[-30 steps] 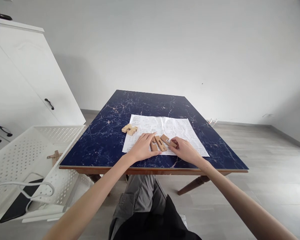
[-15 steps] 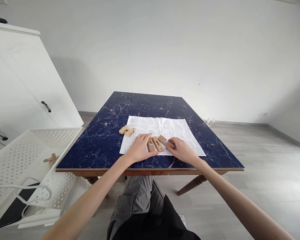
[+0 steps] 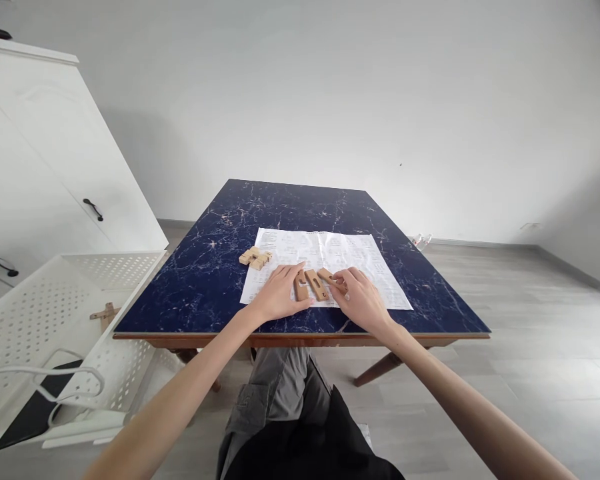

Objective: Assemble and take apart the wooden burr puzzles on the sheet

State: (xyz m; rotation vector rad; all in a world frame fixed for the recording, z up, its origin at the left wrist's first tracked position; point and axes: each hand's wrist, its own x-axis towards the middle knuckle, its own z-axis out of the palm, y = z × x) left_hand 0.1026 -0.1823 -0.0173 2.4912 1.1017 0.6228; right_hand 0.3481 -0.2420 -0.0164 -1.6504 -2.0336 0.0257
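Three flat wooden puzzle pieces lie side by side on a printed paper sheet (image 3: 365, 263). My left hand (image 3: 279, 293) has its thumb and forefinger at the two ends of the left wooden puzzle piece (image 3: 301, 292), which shows a notch. The middle piece (image 3: 316, 285) has a long slot and a dark mark near its front end; neither hand holds it. With fingers and thumb closed, my right hand (image 3: 361, 299) grips the slanted right wooden puzzle piece (image 3: 326, 274), covering part of it. Beyond my left hand sits a cluster of paler wooden blocks (image 3: 255, 258).
The sheet rests on a dark blue marbled table (image 3: 280, 207) near its front edge. At the left stand a white cabinet (image 3: 55, 147) and a perforated white bin (image 3: 25, 327) holding a wooden piece (image 3: 105, 316), cables and a black flat object.
My right hand has shifted slightly, and the right wooden puzzle piece is turned a little under its fingers. The left hand stays on its piece. The view has tilted slightly.
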